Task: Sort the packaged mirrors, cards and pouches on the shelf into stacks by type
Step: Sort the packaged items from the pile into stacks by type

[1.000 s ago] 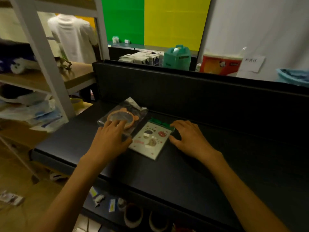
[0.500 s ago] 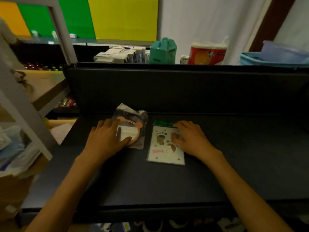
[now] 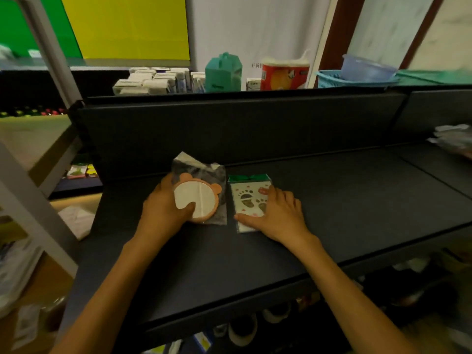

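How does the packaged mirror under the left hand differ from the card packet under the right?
The packaged mirror is round with orange bear ears in a crinkled clear bag; the card packet is flat, rectangular, paw-printed, green-topped. The left hand grips the mirror, thumb on top; the right hand lies flat on the card. Both sit on the black shelf.

A round bear-eared mirror [image 3: 198, 200] with an orange rim, sealed in a clear crinkled bag, is lying flat on the dark shelf [image 3: 332, 200]. At its 3 o'clock, just beside it, a footprint-printed card [image 3: 249, 198] with a green top is lying flat, upright.
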The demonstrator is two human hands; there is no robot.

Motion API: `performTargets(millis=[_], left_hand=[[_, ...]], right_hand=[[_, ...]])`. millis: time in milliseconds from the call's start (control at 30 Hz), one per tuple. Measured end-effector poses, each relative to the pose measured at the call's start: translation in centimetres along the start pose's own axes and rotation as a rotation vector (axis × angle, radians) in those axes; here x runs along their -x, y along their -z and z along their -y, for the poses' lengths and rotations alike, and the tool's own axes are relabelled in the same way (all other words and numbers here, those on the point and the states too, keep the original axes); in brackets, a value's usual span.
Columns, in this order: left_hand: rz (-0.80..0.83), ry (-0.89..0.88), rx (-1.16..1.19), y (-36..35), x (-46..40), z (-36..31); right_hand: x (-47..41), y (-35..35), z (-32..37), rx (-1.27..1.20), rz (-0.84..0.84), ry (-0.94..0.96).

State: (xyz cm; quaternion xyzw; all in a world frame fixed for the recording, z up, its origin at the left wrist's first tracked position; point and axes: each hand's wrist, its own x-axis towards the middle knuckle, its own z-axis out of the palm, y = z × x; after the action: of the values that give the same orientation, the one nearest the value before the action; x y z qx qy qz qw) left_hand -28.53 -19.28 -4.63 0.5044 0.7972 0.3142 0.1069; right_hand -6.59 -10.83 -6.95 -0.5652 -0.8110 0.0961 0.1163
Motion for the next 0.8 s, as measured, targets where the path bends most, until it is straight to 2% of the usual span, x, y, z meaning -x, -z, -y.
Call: performTargets(millis=[200,333,500,700,800], left_hand=[[-0.013,0.102,0.252,0.6,-0.1,0.5],[0.018,0.095,0.279,0.5,-0.1,0.6],[0.087,0.063,0.429,0.3,0.4,0.3],[0.071,0.017,0.545,0.1,1.3,0.1],[0.085,-0.012,0.62,0.0,1.9,-0.4]], right_hand=[[-0.1,1.4,-1.7,-0.053,0.052,-0.081],[-0.4,2.2,-2.3,-0.062,0.067,-0.127],[-0.4,2.2,-2.7,-0.245,0.052,-0.124],[-0.3,2.4,-3.7,-0.501,-0.009,-0.193],[0.1,2.4,-5.4,-0.748,-0.086,-0.214]])
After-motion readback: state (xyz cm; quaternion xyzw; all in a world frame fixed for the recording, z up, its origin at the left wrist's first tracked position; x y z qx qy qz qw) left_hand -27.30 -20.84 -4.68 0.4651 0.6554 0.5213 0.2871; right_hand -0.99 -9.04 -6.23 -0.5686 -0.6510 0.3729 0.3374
